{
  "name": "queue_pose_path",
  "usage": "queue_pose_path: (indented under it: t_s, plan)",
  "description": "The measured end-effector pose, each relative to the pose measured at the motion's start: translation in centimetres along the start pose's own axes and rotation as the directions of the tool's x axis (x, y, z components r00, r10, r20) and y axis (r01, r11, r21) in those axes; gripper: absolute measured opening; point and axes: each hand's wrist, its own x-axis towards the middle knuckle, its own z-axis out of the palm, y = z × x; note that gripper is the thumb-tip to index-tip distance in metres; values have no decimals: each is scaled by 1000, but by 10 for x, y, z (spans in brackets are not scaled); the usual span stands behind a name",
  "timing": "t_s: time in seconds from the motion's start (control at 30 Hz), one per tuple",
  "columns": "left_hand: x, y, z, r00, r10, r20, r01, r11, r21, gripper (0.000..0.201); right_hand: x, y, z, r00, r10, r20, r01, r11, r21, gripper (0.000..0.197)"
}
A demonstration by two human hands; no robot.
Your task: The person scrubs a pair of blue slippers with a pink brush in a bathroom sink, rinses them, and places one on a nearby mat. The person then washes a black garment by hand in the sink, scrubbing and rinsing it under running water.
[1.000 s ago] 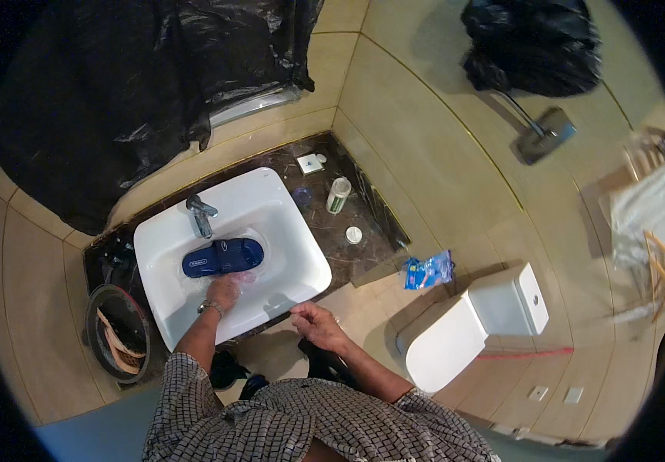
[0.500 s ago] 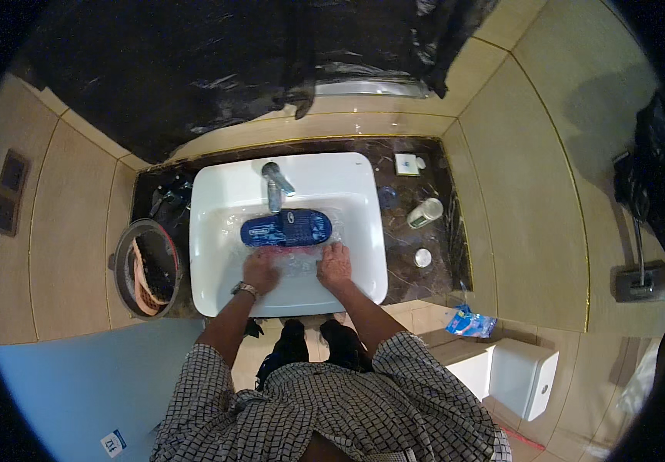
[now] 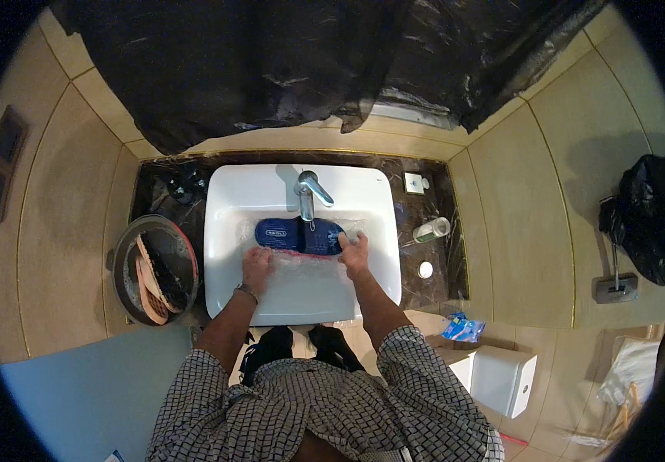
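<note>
A dark blue slide sandal [image 3: 280,233] lies crosswise in the white sink [image 3: 228,300], sole down with its strap up, in rippling clear water. Along its near edge shows a thin pink strip [image 3: 302,254]; what it belongs to is hidden. My right hand [image 3: 355,252] grips the sandal's right end, thumb on top and the other fingers round the edge. By the near left edge of the sandal is my left hand [image 3: 257,267], with a watch on its wrist. Its fingers are blurred at the water. The metal faucet [image 3: 306,196] hangs over the strap.
A round grey basin [image 3: 121,296] on the left holds footwear with pale soles. On the dark counter [image 3: 432,289] at right are a clear bottle [image 3: 431,229], a round white lid [image 3: 425,269] and a small white box [image 3: 414,183]. A blue packet [image 3: 463,328] lies lower right.
My right hand has moved from the sandal's near edge onto its right end and holds it. The left hand has come up closer to the sandal. The whole view has shifted.
</note>
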Motion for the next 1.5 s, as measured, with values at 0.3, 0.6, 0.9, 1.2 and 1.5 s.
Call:
queue_pose_path:
  t_s: [0.3, 0.6, 0.9, 1.2, 1.5]
  plan:
    - [-28, 20, 28, 961, -273, 42, 276, 934, -228, 43, 9, 23, -21, 927, -81, 367, 214, 916, -340, 36]
    - [-82, 47, 47, 966, 25, -257, 21, 984, 176, 59, 56, 51, -28, 899, -278, 339, 426, 736, -526, 50]
    - [-189, 70, -1, 881, 343, -325, -306, 938, 161, 26, -25, 5, -64, 577, -545, 608, 813, 311, -492, 61]
    - [-343, 11, -73, 617, 408, -673, 346, 627, 698, 90, -55, -15, -62, 425, -348, 836, 888, 340, -310, 48]
    - [-414, -118, -126, 724, 219, -654, 288, 765, 576, 73, -49, -12, -45, 470, -573, 671, 868, 162, -470, 73]
